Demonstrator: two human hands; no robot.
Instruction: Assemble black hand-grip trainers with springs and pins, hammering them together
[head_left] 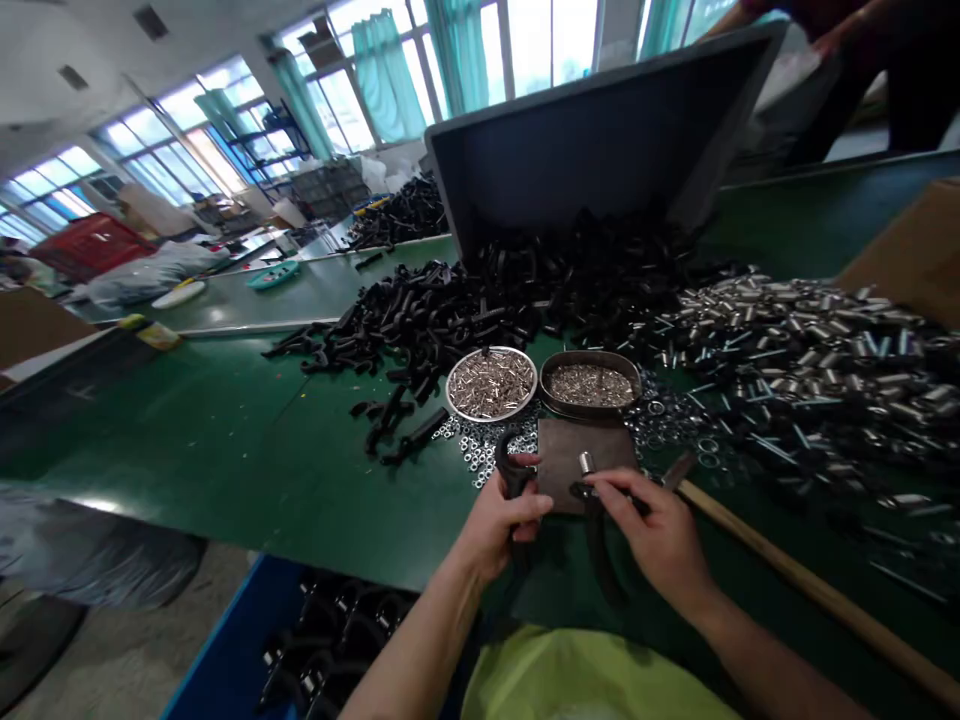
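Note:
My left hand [504,520] is closed around a black hook-shaped plastic part [510,465], its curved end pointing up. The fingers of my right hand [652,530] are pinched together over a flat brown-grey plate [562,450]. Their tips touch the area at the base of a small shiny metal cylinder [586,462]. What they pinch is too small to make out. Below these fingertips a second black curved part [601,560] extends from the plate toward me.
Behind the plate stand a round dish [491,385] and an oval tin [590,384] of small metal pins. Loose nuts [480,450], black parts [420,320] and metal cylinders [817,330] cover the bench. A wooden-handled hammer [795,575] lies right; a grey crate [600,130] tips forward behind.

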